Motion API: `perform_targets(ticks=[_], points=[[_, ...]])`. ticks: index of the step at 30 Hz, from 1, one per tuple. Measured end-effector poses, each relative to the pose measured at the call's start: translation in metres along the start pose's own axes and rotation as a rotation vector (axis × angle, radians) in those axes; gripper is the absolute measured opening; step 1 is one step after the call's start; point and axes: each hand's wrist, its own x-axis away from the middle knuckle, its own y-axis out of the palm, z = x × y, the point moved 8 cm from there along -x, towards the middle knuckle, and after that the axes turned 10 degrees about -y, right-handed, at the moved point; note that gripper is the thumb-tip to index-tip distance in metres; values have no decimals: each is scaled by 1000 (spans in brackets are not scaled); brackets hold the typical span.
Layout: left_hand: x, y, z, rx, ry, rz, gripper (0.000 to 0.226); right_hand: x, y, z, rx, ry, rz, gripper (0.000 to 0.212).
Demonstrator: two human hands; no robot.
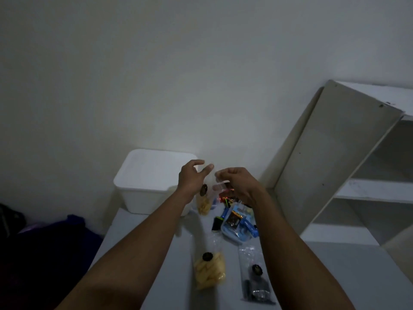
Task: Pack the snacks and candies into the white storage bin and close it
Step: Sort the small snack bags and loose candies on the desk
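Observation:
The white storage bin [154, 182] stands at the far end of the table [156, 253] with its lid on. In front of it and to its right, a clear bag of yellow snacks [204, 205] with a dark sticker hangs in the air. My right hand [237, 183] pinches the bag's clear top. Beside that top, my left hand [192, 177] has its fingers spread; whether it touches the bag is unclear. A second yellow snack bag [209, 271] and a clear bag with dark contents [257, 285] lie near me. A pile of wrapped candies [238, 222] lies under my right wrist.
A white open shelf unit [357, 164] leans against the wall to the right of the table. A dark purple cloth [55, 242] lies to the left, below table level. The wall is close behind the bin.

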Motion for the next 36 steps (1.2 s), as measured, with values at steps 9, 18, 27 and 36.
perform_targets(ticks=[9, 18, 27, 36], points=[[18, 17, -53, 268, -305, -94, 16, 3, 11, 50, 148, 33, 80, 16], [36, 14, -53, 137, -227, -183, 23, 16, 24, 62, 179, -25, -16, 21], [38, 13, -68, 85, -188, -126, 39, 30, 23, 71, 237, 10, 33, 33], [45, 21, -80, 114, -288, -213, 25, 34, 18, 79, 199, 3, 46, 14]])
